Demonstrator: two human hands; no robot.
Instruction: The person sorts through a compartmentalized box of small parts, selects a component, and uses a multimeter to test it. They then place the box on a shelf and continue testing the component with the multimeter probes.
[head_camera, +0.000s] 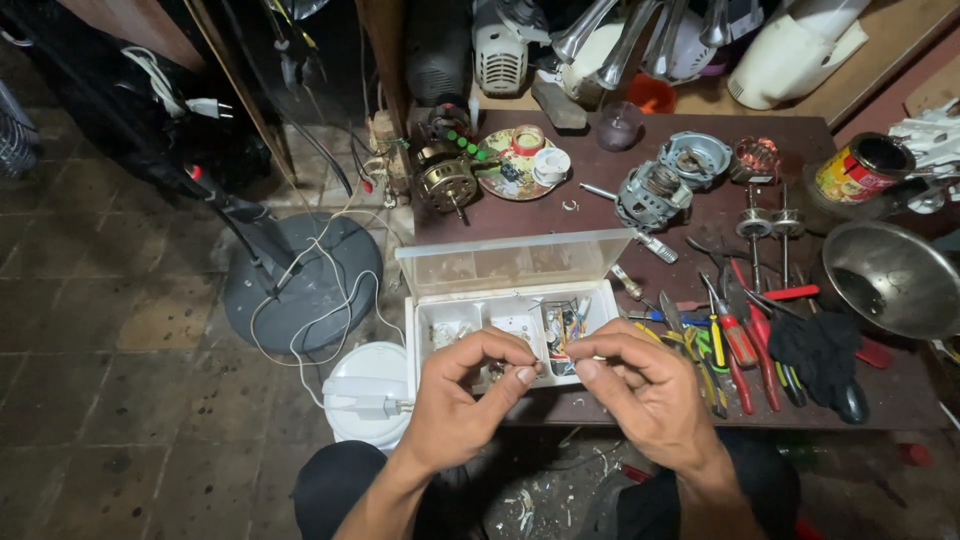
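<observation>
Each grip is a fingertip pinch — the left hand (462, 390) and right hand (640, 385) meet knuckle to knuckle, clenched on something too small to identify. Both wrists angle inward over the open white parts box (505, 320) at the near edge of the dark desk (700, 225) — pliers and screwdrivers (735, 345) lie just right.

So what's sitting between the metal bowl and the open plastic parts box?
In the head view, a pile of screwdrivers and pliers plus a black cloth lies between metal bowl and parts box.

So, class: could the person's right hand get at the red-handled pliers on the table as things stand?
Probably yes. The right hand is beside the red-handled pliers, which lie uncovered among other tools on the table; its fingertips pinch something small, so it may need freeing first.
</observation>
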